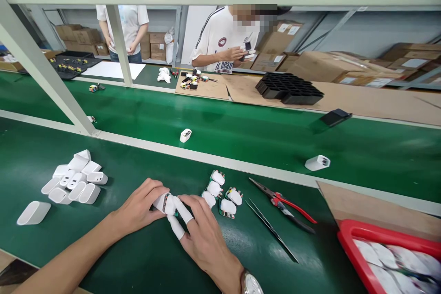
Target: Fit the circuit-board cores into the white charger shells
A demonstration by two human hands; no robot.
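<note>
Both my hands meet at the front of the green table. My left hand (141, 209) is closed on a small white charger shell (161, 201). My right hand (200, 232), with white finger cots on thumb and forefinger, pinches a green circuit board part (171, 205) at the mouth of that shell. Just right of my fingers lie several white-capped circuit board parts (222, 195). A heap of empty white charger shells (74, 179) lies to the left, with one lone shell (33, 212) nearer the front edge.
Red-handled pliers (285, 204) and thin tweezers (272, 229) lie to the right. A red tray (347, 234) of parts stands at the front right. Finished white chargers (185, 135) (317, 162) sit on the green belt. Across it, two people stand by black trays (289, 88) and cardboard boxes.
</note>
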